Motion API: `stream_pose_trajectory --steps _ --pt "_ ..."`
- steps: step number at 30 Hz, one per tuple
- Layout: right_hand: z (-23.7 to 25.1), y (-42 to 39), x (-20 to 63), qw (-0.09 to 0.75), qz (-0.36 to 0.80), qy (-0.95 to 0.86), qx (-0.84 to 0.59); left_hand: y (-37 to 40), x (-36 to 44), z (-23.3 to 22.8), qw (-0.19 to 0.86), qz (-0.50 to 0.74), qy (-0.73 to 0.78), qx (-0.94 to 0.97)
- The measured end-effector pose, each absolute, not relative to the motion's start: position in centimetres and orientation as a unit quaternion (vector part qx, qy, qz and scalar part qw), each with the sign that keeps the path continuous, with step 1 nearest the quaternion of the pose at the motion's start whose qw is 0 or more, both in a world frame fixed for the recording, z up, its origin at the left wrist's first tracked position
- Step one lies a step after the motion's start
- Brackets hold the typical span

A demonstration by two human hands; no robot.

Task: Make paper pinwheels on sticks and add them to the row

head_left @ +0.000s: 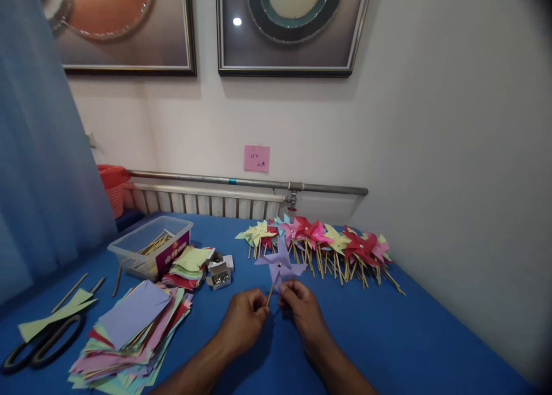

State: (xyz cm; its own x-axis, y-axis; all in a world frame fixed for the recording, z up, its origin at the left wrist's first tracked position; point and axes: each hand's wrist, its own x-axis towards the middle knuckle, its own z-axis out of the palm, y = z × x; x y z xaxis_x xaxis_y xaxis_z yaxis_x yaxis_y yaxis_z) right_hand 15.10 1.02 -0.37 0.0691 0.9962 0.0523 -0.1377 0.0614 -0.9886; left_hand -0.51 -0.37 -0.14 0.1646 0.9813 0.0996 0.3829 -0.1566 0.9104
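A purple paper pinwheel (279,263) on a thin wooden stick stands upright between my two hands over the blue table (388,337). My left hand (244,320) pinches the stick low down. My right hand (302,309) pinches it from the other side, just under the paper blades. Behind the purple pinwheel, a row of several finished pinwheels (321,242) in red, pink, yellow and blue lies along the table's far edge.
A stack of coloured paper squares (133,332) lies at front left, a smaller stack (190,265) behind it. Black scissors (43,343) sit at the far left. A clear plastic box (149,245) holds sticks. A small box of pins (219,274) is near the middle.
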Motion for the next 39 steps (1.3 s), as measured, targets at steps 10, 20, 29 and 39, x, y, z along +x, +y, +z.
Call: stream_pose_trajectory --steps 10,20,29,39 --pt "-1.5 1.6 14.5 0.534 0.488 -0.511 -0.465 -0.8 0.1 0.1 0.402 0.391 0.508 0.654" --pt "-1.3 1.4 14.3 0.532 0.485 -0.521 -0.459 -0.9 0.4 0.1 0.436 0.407 0.501 0.627" --pt "-1.1 0.9 14.1 0.513 0.474 -0.551 -0.457 0.1 0.4 -1.1 0.493 0.457 0.483 0.561" --pt "-0.2 -1.1 13.7 0.424 0.414 -0.644 -0.484 1.1 -0.5 -0.3 0.520 0.499 0.491 0.490"
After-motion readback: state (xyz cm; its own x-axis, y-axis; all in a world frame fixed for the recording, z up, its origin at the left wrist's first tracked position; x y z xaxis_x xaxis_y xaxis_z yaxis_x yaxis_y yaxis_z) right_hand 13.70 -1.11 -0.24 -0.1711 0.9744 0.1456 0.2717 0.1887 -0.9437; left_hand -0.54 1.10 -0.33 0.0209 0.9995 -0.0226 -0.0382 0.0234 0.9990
